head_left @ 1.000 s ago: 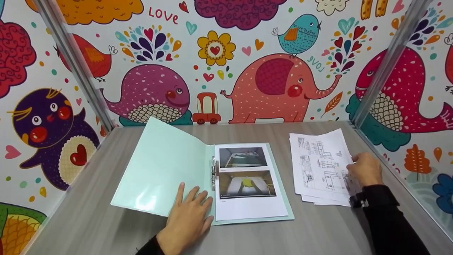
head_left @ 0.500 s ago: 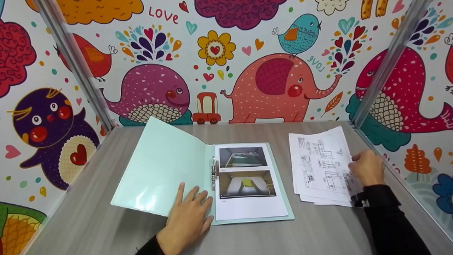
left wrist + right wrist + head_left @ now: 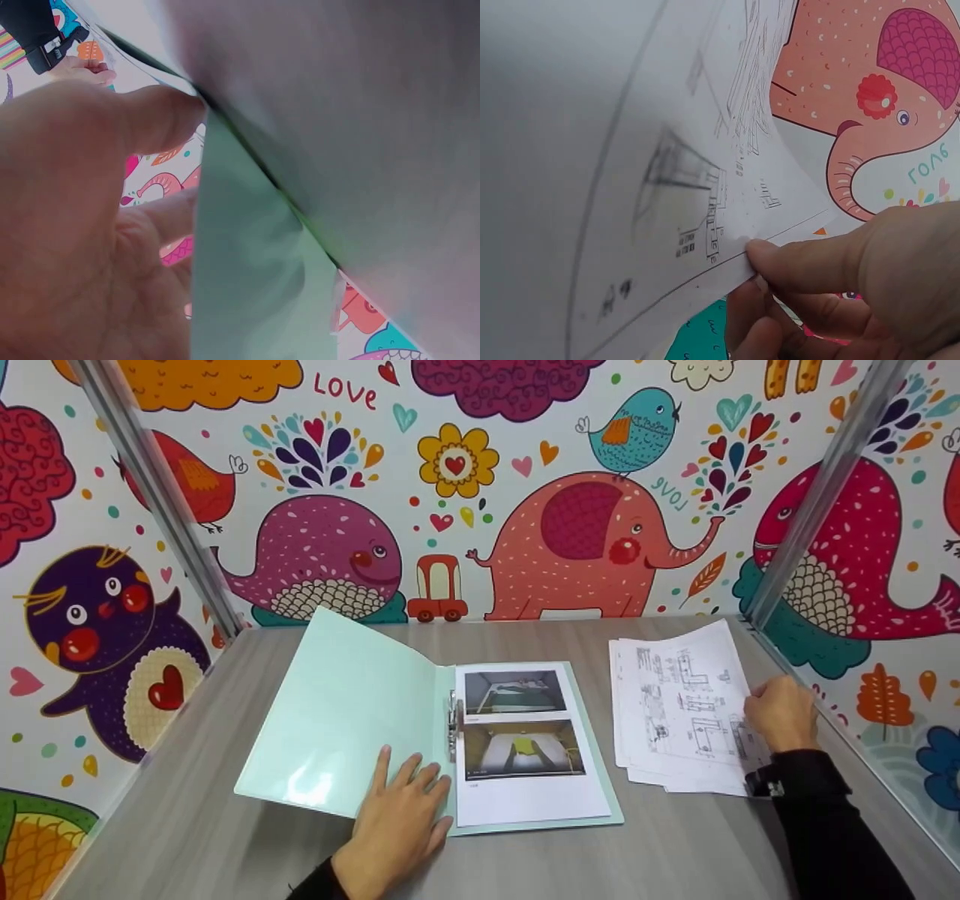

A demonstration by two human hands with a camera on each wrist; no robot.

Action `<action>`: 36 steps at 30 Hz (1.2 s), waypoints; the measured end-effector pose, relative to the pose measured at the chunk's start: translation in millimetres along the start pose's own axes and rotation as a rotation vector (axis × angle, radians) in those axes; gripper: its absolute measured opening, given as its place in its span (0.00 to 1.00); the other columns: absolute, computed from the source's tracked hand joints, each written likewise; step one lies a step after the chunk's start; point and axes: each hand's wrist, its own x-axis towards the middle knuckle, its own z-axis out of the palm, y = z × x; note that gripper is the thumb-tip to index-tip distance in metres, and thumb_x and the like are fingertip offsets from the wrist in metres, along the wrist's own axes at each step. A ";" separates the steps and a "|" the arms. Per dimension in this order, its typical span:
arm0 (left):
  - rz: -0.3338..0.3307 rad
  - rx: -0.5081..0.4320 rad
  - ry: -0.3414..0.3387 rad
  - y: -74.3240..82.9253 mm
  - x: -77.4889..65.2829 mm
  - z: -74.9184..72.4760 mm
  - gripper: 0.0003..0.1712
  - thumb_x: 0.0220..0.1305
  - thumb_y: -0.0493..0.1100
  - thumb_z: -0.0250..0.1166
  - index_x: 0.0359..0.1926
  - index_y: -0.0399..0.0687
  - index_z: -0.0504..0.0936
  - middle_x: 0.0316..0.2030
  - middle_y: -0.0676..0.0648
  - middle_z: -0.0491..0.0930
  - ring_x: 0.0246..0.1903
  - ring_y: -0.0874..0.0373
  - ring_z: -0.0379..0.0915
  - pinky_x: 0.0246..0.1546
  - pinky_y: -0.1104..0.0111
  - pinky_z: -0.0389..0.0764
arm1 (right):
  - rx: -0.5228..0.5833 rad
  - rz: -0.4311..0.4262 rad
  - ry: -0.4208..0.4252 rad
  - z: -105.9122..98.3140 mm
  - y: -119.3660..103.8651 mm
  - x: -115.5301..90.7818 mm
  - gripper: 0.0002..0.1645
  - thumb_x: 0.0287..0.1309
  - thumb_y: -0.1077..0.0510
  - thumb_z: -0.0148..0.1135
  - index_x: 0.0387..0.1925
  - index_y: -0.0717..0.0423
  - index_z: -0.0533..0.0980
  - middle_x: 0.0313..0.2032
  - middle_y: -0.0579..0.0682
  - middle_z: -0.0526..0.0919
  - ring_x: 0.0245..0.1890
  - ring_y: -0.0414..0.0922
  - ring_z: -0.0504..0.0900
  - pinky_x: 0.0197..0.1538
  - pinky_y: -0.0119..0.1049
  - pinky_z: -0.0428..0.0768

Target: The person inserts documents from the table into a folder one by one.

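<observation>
A mint-green ring binder (image 3: 337, 712) lies spread on the table, its front cover raised at a slant. Inside, at the metal ring clip (image 3: 453, 720), is a white page with two photos (image 3: 525, 802). My left hand (image 3: 401, 817) rests with spread fingers on the lower part of the cover, near the spine; the left wrist view has the thumb (image 3: 169, 116) at the binder's edge. To the right are several loose sheets of paper (image 3: 675, 720) with line drawings. Between thumb and curled fingers my right hand (image 3: 781, 714) pinches the right edge of the top sheet (image 3: 705, 247).
The grey wood-patterned table (image 3: 525, 862) is enclosed by printed panels (image 3: 577, 547) at the back and both sides. Metal corner posts (image 3: 161, 502) stand at left and right. A strip of tabletop separates the binder from the loose sheets.
My right hand has shifted slightly right and away from me. The top sheet has slid right, so more of the sheets below shows at the left. The left hand has stayed put.
</observation>
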 end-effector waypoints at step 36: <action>0.009 0.013 0.029 -0.6 -1.1 2.6 0.30 0.77 0.63 0.74 0.69 0.53 0.89 0.71 0.48 0.88 0.78 0.41 0.78 0.86 0.30 0.68 | 0.065 -0.013 -0.066 2.7 -2.9 2.2 0.27 0.89 0.56 0.60 0.64 0.82 0.81 0.47 0.73 0.85 0.45 0.63 0.83 0.46 0.48 0.81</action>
